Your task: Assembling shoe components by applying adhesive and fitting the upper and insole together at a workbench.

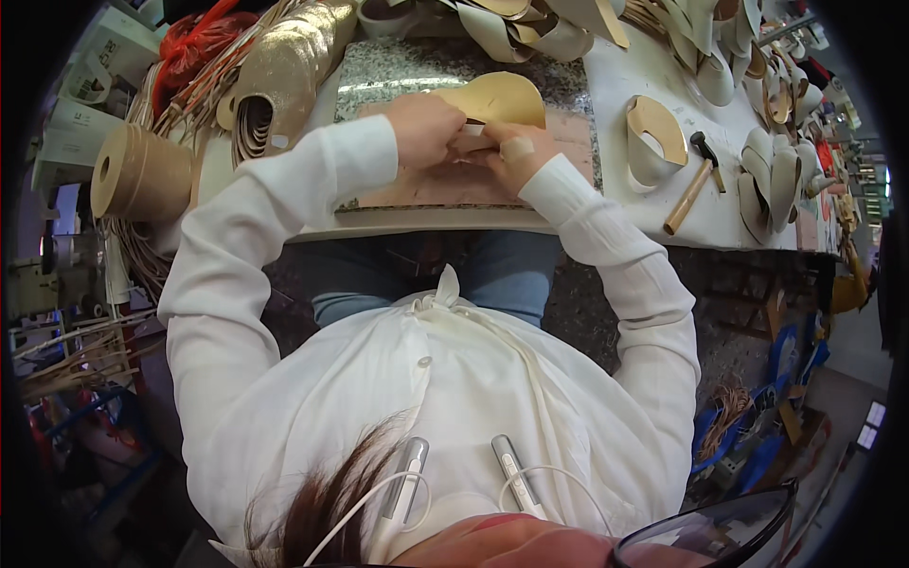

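Observation:
Over the work slab, both hands grip a tan curved leather piece (500,95) that looks like a shoe upper. My left hand (423,131) pinches its near left edge with bent fingers. Close beside it, my right hand (516,151) has its thumb and fingers closed on the near right edge, with a beige patch on the back of the hand. The two hands nearly meet, and the edge between the fingertips is partly hidden. Beneath them lies a pinkish board (445,185) on the speckled stone slab (379,71).
To the right are a cream upper piece (655,142), a hammer (691,189) and stacked pale pieces (772,185). At left stand a tan roll (142,175), shiny gold pieces (294,71) and a red plastic bag (199,47). More uppers (530,33) lie behind the slab.

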The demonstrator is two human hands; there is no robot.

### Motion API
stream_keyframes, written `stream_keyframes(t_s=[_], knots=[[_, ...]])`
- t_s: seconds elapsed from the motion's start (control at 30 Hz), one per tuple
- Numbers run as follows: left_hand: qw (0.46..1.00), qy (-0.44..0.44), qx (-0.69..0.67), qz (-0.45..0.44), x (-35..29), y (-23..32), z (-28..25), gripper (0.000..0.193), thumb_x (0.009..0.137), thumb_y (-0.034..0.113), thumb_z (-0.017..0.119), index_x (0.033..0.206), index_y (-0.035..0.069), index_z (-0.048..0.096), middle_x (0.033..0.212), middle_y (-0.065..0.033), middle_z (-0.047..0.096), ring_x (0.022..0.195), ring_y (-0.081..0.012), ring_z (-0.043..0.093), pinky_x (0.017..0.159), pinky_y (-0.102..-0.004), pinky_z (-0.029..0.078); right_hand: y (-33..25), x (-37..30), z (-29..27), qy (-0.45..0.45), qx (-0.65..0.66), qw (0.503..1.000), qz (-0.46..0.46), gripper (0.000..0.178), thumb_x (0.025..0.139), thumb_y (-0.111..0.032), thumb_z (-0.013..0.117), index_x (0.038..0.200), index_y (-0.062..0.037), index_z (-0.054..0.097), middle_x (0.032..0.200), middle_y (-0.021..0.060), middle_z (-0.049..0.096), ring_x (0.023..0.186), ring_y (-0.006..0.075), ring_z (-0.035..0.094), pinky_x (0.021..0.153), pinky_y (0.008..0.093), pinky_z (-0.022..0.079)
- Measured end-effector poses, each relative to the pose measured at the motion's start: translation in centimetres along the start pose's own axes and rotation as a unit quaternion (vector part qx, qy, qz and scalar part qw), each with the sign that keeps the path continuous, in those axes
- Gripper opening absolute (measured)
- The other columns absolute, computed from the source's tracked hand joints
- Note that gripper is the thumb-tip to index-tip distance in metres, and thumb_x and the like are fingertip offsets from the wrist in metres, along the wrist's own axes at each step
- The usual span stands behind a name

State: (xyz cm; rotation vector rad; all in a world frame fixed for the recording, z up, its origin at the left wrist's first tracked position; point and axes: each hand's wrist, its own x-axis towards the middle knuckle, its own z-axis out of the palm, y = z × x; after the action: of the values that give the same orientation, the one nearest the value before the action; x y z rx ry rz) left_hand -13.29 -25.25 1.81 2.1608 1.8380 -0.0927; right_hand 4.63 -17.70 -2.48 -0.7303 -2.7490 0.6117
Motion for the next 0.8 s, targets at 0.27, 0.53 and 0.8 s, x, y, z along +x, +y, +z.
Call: stream_keyframes(t_s=[0.27, 0.53, 0.8], knots=[[0.999, -0.037, -0.03, 0.0, 1.1, -1.3, -0.2, 0.027, 0.075, 0.035, 0.067, 0.082, 0.009, 0.07, 0.074, -0.0125, 0.067, 0.075, -0.0311, 0.065, 0.068, -0.0426, 0.05, -1.1, 1.9, -2.0, -0.142, -0.015, 0.986, 0.09, 0.032, 0.08, -0.042, 0.067, 0.098, -0.0157, 0.072, 0.087, 0.0146, 0.068, 0.085, 0.0318, 0.065, 0.078, 0.0391, 0.051], [0.999, -0.029, -0.031, -0.022, 0.9, -0.7, -0.3, 0.029, 0.075, 0.035, 0.068, 0.084, 0.007, 0.07, 0.075, -0.0147, 0.066, 0.074, -0.032, 0.064, 0.068, -0.0419, 0.05, -2.0, 2.4, -2.2, -0.166, -0.073, 0.979, 0.095, 0.03, 0.08, -0.041, 0.065, 0.096, -0.0164, 0.072, 0.09, 0.0138, 0.069, 0.085, 0.0305, 0.066, 0.078, 0.0388, 0.052], [0.999, -0.007, -0.003, 0.034, 1.2, -0.5, 0.4, 0.031, 0.076, 0.036, 0.069, 0.081, 0.005, 0.069, 0.074, -0.0143, 0.066, 0.073, -0.0325, 0.065, 0.069, -0.0419, 0.051, -1.8, 2.0, -0.4, -0.072, -0.208, 0.974, -0.048, 0.023, 0.078, -0.033, 0.066, 0.09, -0.014, 0.07, 0.1, 0.0094, 0.061, 0.104, 0.0279, 0.053, 0.083, 0.0402, 0.041]])
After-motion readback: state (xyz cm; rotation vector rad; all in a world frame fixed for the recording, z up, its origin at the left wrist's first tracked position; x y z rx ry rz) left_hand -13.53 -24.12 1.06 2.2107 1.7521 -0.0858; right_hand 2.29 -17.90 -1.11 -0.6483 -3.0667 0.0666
